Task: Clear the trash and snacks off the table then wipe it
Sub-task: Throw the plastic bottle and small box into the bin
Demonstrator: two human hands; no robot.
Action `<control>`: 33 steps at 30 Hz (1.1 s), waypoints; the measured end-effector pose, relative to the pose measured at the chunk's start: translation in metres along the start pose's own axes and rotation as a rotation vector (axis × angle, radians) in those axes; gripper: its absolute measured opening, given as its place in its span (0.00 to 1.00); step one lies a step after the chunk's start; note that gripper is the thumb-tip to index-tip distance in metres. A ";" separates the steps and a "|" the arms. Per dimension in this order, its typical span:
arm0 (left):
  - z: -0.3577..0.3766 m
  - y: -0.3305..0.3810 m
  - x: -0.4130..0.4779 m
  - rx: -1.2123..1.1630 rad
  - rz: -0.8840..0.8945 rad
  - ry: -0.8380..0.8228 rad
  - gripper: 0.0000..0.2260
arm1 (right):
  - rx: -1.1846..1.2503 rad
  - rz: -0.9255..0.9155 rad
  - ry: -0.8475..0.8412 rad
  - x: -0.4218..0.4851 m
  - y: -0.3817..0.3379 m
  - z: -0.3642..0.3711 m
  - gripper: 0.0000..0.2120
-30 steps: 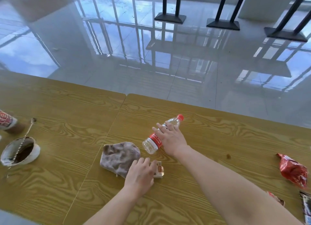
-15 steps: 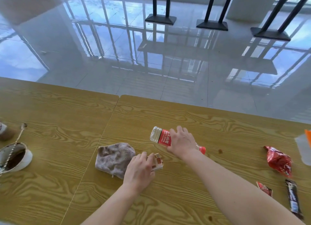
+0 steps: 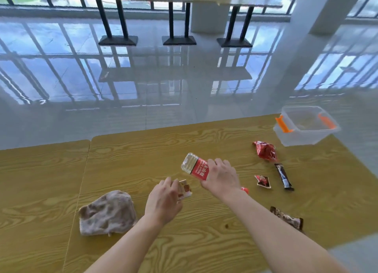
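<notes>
A: Gripping the water bottle [image 3: 196, 168] with the right hand [image 3: 222, 177]. Fingers wrapped round the red label, bottle tilted, clear base pointing up and away, red cap [image 3: 244, 189] poking out under the wrist. Looks lifted off the wood-grain table [image 3: 143, 150], can't be sure.

B: Left hand [image 3: 164, 201]?

A: Closed on a small carton [image 3: 184, 189], white with a red-brown panel, pinched between fingers and thumb. Can't tell if the carton touches the table. The two hands are near each other, not touching.

B: Cloth?

A: Grey-brown rag [image 3: 107, 213] lies crumpled flat on the table, left of the left hand, apart from it.

B: Rest of the trash?

A: All right of the right hand. Small red sachet [image 3: 262, 181] nearest, dark snack bar wrapper [image 3: 283, 177] just beside it. Crumpled red wrapper [image 3: 264, 150] farther back. Brown wrapper [image 3: 287, 218] near the table's front edge, beside the right forearm.

B: Bin?

A: Clear plastic container [image 3: 304, 136] with orange clips, no lid on, at the far right corner of the table. Nothing clearly visible inside.
</notes>
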State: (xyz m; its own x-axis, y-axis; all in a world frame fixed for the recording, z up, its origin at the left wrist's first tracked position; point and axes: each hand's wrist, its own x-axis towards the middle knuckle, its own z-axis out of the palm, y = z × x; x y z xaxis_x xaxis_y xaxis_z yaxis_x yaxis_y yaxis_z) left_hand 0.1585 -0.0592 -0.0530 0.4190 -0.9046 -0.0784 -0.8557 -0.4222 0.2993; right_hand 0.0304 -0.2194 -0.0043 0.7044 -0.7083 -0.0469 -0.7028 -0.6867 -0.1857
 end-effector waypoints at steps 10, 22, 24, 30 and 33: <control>0.002 0.092 -0.012 -0.036 0.194 0.013 0.18 | 0.057 0.265 0.117 -0.116 0.083 -0.031 0.29; 0.064 0.294 -0.099 -0.054 0.444 -0.030 0.15 | 0.093 0.571 0.155 -0.331 0.234 -0.056 0.27; 0.076 0.325 -0.113 -0.053 0.471 -0.050 0.14 | 0.086 0.618 0.143 -0.365 0.257 -0.057 0.26; 0.113 0.404 -0.143 -0.054 0.572 -0.131 0.19 | 0.119 0.774 0.108 -0.442 0.315 -0.050 0.26; 0.138 0.440 -0.148 -0.055 0.623 -0.185 0.20 | 0.154 0.852 0.090 -0.466 0.346 -0.040 0.26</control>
State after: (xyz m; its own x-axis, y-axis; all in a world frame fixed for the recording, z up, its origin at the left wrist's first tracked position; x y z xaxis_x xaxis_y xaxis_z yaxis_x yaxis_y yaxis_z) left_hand -0.3220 -0.1191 -0.0413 -0.2141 -0.9762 -0.0359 -0.9025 0.1836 0.3896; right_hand -0.5451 -0.1331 -0.0077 -0.0706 -0.9857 -0.1533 -0.9612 0.1083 -0.2537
